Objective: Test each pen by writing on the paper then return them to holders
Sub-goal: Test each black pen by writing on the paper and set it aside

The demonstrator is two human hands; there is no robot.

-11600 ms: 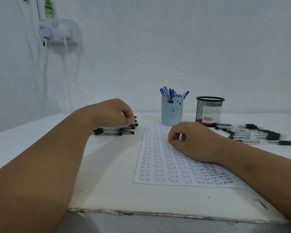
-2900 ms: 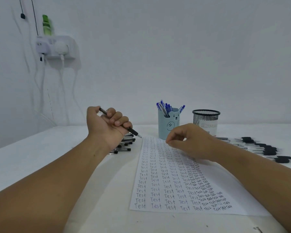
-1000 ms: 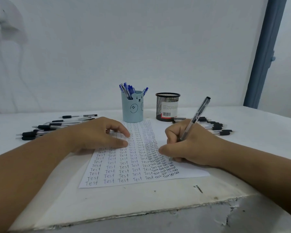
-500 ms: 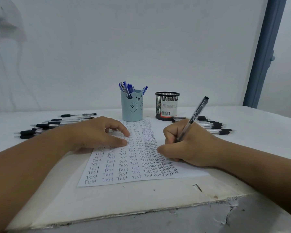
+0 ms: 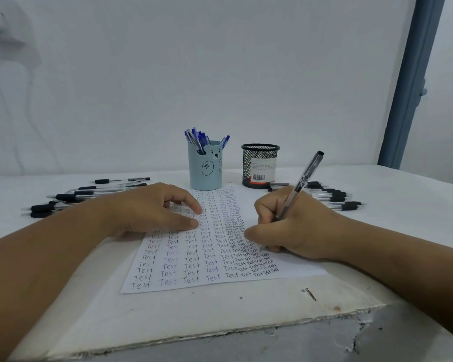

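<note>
Gripping pen (image 5: 302, 180), right hand (image 5: 296, 226), on paper (image 5: 194, 257)

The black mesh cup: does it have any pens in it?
Seemingly empty: the mesh cup shows no pens above its rim, though its label hides part.

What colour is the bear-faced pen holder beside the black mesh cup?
Pale blue bear-faced pen holder, clearest in the head view.

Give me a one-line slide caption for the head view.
Right hand writes with a pen on the paper; left hand steadies it.
</note>
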